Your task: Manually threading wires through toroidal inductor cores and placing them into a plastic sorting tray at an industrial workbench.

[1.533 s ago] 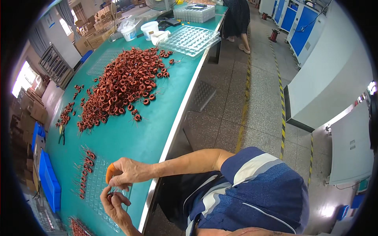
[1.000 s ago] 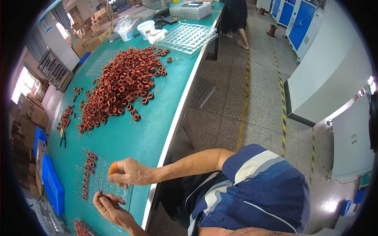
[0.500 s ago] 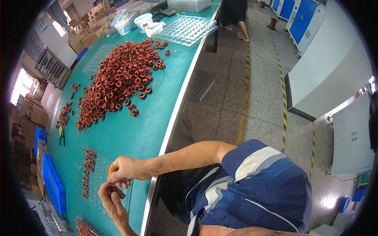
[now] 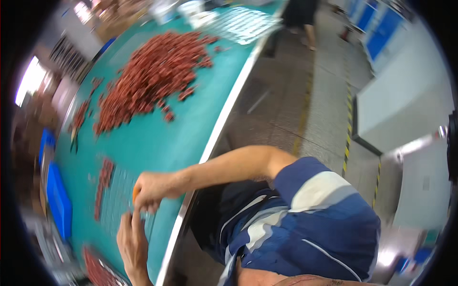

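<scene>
My right hand point(image 4: 155, 189), with an orange cover on one finger, is closed in a pinch above a clear plastic tray point(image 4: 120, 183). Just below it, my left hand point(image 4: 132, 244) has its fingers pressed together, their tips meeting the right hand's. Whatever sits between the fingertips is hidden by hands and blur. Beside them, a row of red-brown wire-wound ring coils point(image 4: 102, 190) lines the tray's left side. Farther up the green table point(image 4: 191, 133), a big heap of the same coils point(image 4: 148, 78) spreads out.
Pliers point(image 4: 74, 141) lie by a smaller strip of coils point(image 4: 81, 117) at the left. A blue bin point(image 4: 58, 200) stands along the left edge. More coils point(image 4: 98, 267) are near the bottom. White tubs point(image 4: 191, 8) and clear trays point(image 4: 243, 25) occupy the far end. A person point(image 4: 303, 19) stands beyond.
The view has shifted and blurred. Both hands stay together over the tray; my left fingers have straightened upward toward the right hand. The ring coil seen in my left fingers before no longer shows.
</scene>
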`<action>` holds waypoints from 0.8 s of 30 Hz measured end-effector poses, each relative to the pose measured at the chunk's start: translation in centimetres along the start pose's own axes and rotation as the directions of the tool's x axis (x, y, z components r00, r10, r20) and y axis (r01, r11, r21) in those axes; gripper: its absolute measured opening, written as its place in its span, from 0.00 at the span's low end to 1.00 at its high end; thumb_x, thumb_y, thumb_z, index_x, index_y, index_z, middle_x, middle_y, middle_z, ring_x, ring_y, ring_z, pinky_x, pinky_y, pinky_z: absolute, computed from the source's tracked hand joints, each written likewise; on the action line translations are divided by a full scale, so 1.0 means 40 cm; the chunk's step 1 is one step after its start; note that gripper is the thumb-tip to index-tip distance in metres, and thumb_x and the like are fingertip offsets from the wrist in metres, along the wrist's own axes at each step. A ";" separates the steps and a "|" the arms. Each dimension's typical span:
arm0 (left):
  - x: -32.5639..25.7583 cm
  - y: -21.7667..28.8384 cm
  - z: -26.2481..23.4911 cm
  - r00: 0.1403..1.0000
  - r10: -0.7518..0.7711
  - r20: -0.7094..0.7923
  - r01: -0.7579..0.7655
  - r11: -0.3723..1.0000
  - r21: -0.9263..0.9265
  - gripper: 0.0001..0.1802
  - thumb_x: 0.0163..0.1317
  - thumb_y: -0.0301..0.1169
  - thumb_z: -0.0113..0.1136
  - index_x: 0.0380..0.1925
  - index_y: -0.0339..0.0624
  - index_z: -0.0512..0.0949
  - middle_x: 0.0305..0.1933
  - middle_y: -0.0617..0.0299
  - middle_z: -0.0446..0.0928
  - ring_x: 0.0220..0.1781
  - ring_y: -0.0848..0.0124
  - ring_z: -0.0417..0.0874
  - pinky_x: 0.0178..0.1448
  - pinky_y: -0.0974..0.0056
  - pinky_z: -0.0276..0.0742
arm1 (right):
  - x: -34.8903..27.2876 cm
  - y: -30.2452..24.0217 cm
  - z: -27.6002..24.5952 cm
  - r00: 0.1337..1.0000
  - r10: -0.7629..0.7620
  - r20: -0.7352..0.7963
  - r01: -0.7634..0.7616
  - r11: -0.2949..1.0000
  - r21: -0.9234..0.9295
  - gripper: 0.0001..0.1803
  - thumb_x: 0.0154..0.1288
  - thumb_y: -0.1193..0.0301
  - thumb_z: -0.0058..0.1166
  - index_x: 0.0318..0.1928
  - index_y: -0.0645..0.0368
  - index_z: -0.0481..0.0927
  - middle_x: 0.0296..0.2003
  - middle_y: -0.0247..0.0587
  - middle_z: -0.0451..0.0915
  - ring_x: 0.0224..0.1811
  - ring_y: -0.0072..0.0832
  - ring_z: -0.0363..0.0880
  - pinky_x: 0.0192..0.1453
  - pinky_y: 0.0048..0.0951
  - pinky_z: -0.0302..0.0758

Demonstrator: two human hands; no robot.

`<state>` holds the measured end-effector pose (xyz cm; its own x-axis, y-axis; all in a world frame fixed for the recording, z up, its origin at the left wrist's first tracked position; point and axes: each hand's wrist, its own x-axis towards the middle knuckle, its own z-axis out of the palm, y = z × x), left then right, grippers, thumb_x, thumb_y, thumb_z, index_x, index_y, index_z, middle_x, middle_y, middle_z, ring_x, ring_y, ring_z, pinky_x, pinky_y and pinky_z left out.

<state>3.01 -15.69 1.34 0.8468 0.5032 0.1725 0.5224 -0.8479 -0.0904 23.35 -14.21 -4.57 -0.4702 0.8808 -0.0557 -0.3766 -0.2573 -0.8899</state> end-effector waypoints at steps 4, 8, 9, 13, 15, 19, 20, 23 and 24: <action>0.025 0.016 0.071 0.984 0.028 -0.177 -0.045 0.994 -0.097 0.22 0.57 0.25 0.61 0.53 0.39 0.71 0.34 0.54 0.72 0.33 0.58 0.78 0.35 0.58 0.74 | -0.034 -0.013 -0.040 0.994 0.066 -0.086 -0.073 0.994 -0.078 0.14 0.59 0.69 0.61 0.36 0.70 0.80 0.23 0.39 0.76 0.20 0.21 0.73 0.23 0.21 0.69; 0.012 0.053 0.121 0.910 -0.348 -0.227 0.212 0.860 -0.465 0.18 0.58 0.28 0.65 0.46 0.38 0.69 0.33 0.55 0.76 0.33 0.62 0.82 0.35 0.61 0.77 | -0.039 -0.056 -0.017 0.982 0.133 -0.132 -0.159 0.964 -0.212 0.14 0.62 0.67 0.59 0.38 0.68 0.79 0.23 0.36 0.76 0.20 0.18 0.73 0.22 0.19 0.68; 0.008 0.060 0.129 0.861 -0.465 -0.206 0.260 0.751 -0.607 0.19 0.59 0.29 0.66 0.46 0.36 0.69 0.34 0.55 0.78 0.34 0.65 0.83 0.38 0.64 0.79 | -0.031 -0.060 -0.010 0.986 0.117 -0.122 -0.144 0.959 -0.244 0.14 0.62 0.66 0.59 0.37 0.67 0.79 0.22 0.35 0.76 0.20 0.18 0.73 0.22 0.18 0.68; -0.005 0.065 0.152 0.776 -0.602 -0.189 0.274 0.590 -0.759 0.20 0.60 0.30 0.65 0.46 0.36 0.67 0.32 0.57 0.77 0.33 0.68 0.83 0.37 0.65 0.78 | -0.020 -0.070 0.015 0.993 0.070 -0.093 -0.095 0.950 -0.296 0.12 0.62 0.66 0.59 0.35 0.65 0.78 0.21 0.33 0.76 0.19 0.18 0.73 0.21 0.18 0.67; -0.012 0.072 0.161 0.721 -0.660 -0.210 0.214 0.500 -0.839 0.19 0.62 0.31 0.64 0.46 0.36 0.67 0.34 0.58 0.78 0.35 0.70 0.83 0.40 0.65 0.78 | -0.019 -0.068 0.025 0.996 0.052 -0.078 -0.073 0.952 -0.299 0.12 0.63 0.66 0.59 0.34 0.65 0.78 0.21 0.34 0.76 0.19 0.18 0.72 0.21 0.18 0.67; 0.013 0.080 0.173 0.690 -0.707 -0.155 -0.154 0.066 -0.986 0.17 0.67 0.32 0.58 0.47 0.36 0.64 0.33 0.60 0.73 0.30 0.72 0.78 0.35 0.68 0.77 | -0.018 -0.054 0.039 0.991 -0.047 -0.121 0.015 0.967 -0.255 0.11 0.63 0.67 0.58 0.34 0.64 0.78 0.20 0.33 0.75 0.17 0.18 0.71 0.19 0.18 0.64; 0.012 0.079 0.177 0.680 -0.716 -0.158 -0.152 0.073 -0.986 0.17 0.67 0.32 0.58 0.47 0.36 0.64 0.33 0.60 0.73 0.30 0.72 0.78 0.35 0.68 0.77 | -0.016 -0.050 0.040 0.986 -0.095 -0.134 0.058 0.965 -0.257 0.11 0.64 0.67 0.58 0.35 0.64 0.78 0.20 0.33 0.75 0.17 0.17 0.70 0.19 0.18 0.64; 0.013 0.084 0.188 0.697 -0.679 -0.231 -0.376 -0.072 -0.924 0.18 0.70 0.37 0.53 0.50 0.37 0.61 0.33 0.57 0.73 0.31 0.67 0.79 0.36 0.64 0.78 | -0.006 -0.045 0.037 0.991 -0.057 -0.119 0.039 0.989 -0.146 0.11 0.61 0.68 0.60 0.33 0.65 0.78 0.20 0.33 0.75 0.18 0.16 0.70 0.20 0.18 0.65; 0.014 0.087 0.194 0.693 -0.684 -0.226 -0.403 -0.108 -0.909 0.18 0.70 0.37 0.52 0.50 0.37 0.61 0.33 0.56 0.73 0.31 0.67 0.79 0.36 0.64 0.79 | 0.003 -0.040 0.033 0.994 -0.032 -0.104 0.024 0.997 -0.077 0.10 0.61 0.69 0.60 0.33 0.64 0.78 0.21 0.33 0.75 0.18 0.16 0.70 0.20 0.18 0.64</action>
<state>6.07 -17.05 -6.51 0.2065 0.8914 0.4035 -0.4895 -0.2629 0.8314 22.85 -14.23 -2.56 -0.3726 0.9251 -0.0735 -0.3256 -0.2045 -0.9232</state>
